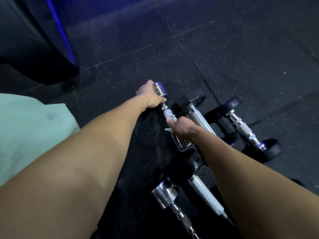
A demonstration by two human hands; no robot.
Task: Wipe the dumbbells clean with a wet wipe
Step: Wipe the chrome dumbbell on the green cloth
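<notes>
The left hand (pixel 150 96) curled round the far chrome end of a slim chrome dumbbell (pixel 161 94) lying on the speckled rubber floor (pixel 224 54). On its handle, just nearer the person, the right hand (pixel 181 128) gripped a white wet wipe (pixel 170 116) wrapped round the bar. Just right of that dumbbell lay a black-headed dumbbell (pixel 198 111), and beyond it another (pixel 245 125).

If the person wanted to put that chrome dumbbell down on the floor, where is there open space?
Bare rubber floor stretches beyond the left hand and the black-ended dumbbells. A narrower strip lies between the left forearm and the dark equipment base. Near the right hand and wipe it is crowded with dumbbells lying side by side.
</notes>
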